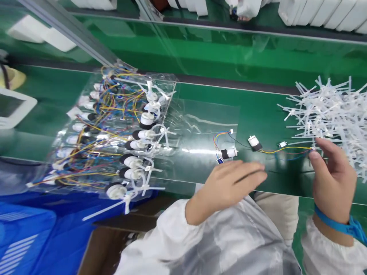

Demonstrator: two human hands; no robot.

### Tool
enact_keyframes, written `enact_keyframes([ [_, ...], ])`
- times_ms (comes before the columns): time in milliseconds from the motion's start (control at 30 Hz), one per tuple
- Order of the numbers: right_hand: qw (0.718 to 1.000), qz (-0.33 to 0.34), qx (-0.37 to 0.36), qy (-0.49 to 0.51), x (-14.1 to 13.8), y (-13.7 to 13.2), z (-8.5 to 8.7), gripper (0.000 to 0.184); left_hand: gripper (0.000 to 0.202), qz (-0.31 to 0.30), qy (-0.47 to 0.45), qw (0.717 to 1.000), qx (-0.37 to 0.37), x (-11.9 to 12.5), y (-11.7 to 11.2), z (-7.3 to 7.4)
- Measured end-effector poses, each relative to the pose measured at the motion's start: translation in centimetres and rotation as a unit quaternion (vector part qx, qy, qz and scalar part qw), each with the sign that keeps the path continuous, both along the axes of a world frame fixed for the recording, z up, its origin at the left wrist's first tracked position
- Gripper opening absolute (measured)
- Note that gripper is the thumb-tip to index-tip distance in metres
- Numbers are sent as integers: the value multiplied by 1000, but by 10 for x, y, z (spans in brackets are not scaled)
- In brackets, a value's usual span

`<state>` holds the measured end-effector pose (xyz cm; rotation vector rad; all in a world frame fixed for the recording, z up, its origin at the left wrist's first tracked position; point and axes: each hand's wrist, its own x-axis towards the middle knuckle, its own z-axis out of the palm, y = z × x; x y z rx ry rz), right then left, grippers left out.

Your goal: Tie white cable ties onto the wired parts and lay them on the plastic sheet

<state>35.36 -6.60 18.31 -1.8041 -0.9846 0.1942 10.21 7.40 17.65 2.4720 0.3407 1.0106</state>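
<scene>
My right hand, with a blue band at its wrist, pinches a small white connector between thumb and forefinger. From it, yellow, red and blue wires run left to a small white-and-black motor-like part. Just above the wires lies a small silvery-white piece. My left hand is stretched flat over the bench's front edge, fingers extended and holding nothing visible. Close beyond its fingers lies a second white-and-black motor-like part, with coloured wires ending in a white plug.
Clear plastic bags hold several wired motor-like parts with white tubing on the left. At right is a heap of translucent tube pieces. A clear sheet covers the green bench's middle. Blue crates stand below left; white items line the shelf.
</scene>
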Motion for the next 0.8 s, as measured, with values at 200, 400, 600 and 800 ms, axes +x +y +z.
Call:
enact_keyframes([
  [200,971,188,-60,-136,-37,38,13,44,22,123,84,982,-118,33,7,-24],
  [400,940,270,-121,-170,-31,72,-19,37,15,121,95,975,-161,38,13,-33],
  [600,944,286,-104,-130,-28,72,-14,26,18,76,-30,936,-343,41,16,-33],
  [800,959,273,-78,-20,-23,65,-11,15,9,52,-109,899,-421,38,14,-25],
])
